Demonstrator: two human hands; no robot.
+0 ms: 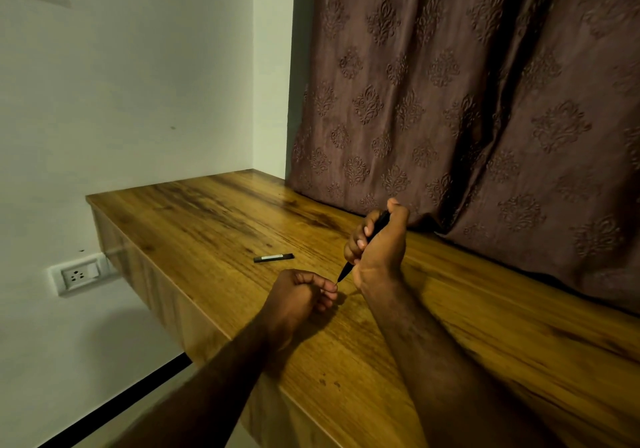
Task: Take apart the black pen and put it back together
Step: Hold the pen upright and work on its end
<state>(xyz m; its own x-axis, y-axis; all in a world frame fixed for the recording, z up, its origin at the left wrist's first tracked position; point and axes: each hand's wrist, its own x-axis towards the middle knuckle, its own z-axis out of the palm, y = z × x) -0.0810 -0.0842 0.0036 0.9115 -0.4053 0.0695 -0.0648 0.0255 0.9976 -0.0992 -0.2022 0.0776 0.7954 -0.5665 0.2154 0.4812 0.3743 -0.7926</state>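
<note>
The right hand (377, 247) is curled tightly round the black pen (380, 223), with the fingers wrapped over the barrel and the thumb lying along its upper end. The pen is held above the desk (207, 212), tilted, with its top toward one o'clock and its tapered lower end toward seven o'clock. At seven o'clock from that hand and just beside it, the left hand (298, 295) has its fingers folded in, and its thumb and forefinger pinch the thin tip that sticks out of the pen's lower end. Whether this hand rests on the wood or hangs just over it cannot be told. A loose black piece (273, 258), short and straight with a pale strip along it, lies flat on the desk at eleven o'clock from the left hand, apart from both hands. A brown patterned curtain (467, 101) hangs along the desk's far edge, at twelve to three o'clock. A white wall socket (81, 274) sits on the wall at nine o'clock, below the desk top.
</note>
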